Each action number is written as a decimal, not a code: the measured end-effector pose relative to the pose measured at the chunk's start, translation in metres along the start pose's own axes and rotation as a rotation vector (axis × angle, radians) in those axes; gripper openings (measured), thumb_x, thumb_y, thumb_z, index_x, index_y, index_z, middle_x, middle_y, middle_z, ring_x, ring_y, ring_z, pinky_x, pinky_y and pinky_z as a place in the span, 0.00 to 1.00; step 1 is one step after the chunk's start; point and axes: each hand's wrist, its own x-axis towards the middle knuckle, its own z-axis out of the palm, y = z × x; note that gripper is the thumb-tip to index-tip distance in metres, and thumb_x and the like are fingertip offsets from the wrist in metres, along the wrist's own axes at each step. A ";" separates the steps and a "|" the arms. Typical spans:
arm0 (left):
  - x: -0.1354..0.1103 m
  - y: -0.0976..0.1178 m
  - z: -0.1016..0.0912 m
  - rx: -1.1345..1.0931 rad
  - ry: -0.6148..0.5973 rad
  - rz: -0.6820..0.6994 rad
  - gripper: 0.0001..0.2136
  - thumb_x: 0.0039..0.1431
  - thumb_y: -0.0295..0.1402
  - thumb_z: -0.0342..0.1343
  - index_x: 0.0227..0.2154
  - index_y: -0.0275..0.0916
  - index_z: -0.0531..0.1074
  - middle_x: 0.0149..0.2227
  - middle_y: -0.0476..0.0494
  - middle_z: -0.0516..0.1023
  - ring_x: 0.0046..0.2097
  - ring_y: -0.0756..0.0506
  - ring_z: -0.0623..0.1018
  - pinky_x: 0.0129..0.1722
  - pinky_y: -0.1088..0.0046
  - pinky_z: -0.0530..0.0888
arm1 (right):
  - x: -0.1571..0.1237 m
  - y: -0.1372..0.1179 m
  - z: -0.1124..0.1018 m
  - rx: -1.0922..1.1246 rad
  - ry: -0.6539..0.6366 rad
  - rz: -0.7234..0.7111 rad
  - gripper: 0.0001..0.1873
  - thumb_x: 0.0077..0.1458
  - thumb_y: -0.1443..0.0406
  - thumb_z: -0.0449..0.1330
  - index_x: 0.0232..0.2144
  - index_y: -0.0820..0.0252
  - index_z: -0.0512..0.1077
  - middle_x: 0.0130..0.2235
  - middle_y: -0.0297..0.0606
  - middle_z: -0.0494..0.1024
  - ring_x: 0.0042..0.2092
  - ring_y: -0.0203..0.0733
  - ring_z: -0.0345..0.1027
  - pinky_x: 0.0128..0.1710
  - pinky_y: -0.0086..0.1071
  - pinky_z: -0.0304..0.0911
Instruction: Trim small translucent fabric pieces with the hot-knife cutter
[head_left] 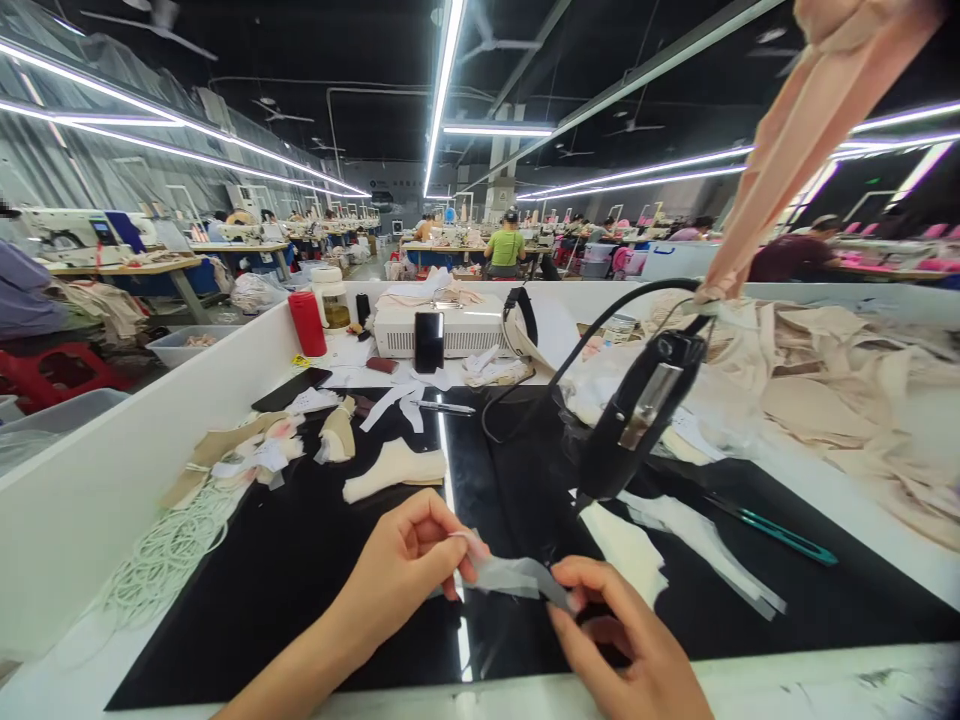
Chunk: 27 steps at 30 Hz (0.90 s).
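Note:
My left hand [401,570] and my right hand [626,640] hold the two ends of a small translucent white strip [510,575] just above the black glossy table top [300,560]. Both hands pinch it with closed fingers. A black handheld tool [637,415] with a metal clip hangs just above and behind the strip, its black cord [555,375] looping back over the table. A cream foam piece [394,470] lies beyond my left hand. White cut scraps [675,535] lie to the right of my hands.
A pile of beige fabric [847,390] fills the right side, and a peach strap [817,120] hangs at the top right. Teal snips [780,533], a coil of white cord [165,560], a red bottle [307,322], a phone [428,341] and a white box [465,325] surround the work area. White partition walls [112,470] border the table.

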 end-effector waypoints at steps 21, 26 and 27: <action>-0.025 -0.003 0.009 0.474 0.137 0.261 0.10 0.51 0.44 0.68 0.34 0.48 0.80 0.40 0.45 0.82 0.37 0.43 0.77 0.40 0.73 0.76 | 0.003 -0.036 0.038 0.043 -0.118 -0.218 0.05 0.58 0.67 0.64 0.32 0.53 0.81 0.29 0.31 0.81 0.32 0.39 0.71 0.35 0.32 0.63; -0.020 -0.005 0.009 0.307 0.059 0.053 0.16 0.45 0.46 0.71 0.37 0.47 0.80 0.41 0.45 0.81 0.44 0.39 0.79 0.46 0.68 0.78 | 0.007 -0.049 0.036 0.206 -0.112 -0.110 0.07 0.58 0.63 0.63 0.32 0.55 0.82 0.29 0.32 0.83 0.32 0.39 0.74 0.35 0.29 0.67; -0.019 -0.004 0.009 0.275 0.018 0.032 0.14 0.47 0.47 0.70 0.32 0.45 0.79 0.39 0.46 0.80 0.44 0.39 0.79 0.45 0.69 0.78 | 0.007 -0.051 0.035 0.246 -0.117 -0.088 0.06 0.57 0.62 0.64 0.31 0.55 0.82 0.29 0.32 0.83 0.33 0.39 0.74 0.36 0.30 0.68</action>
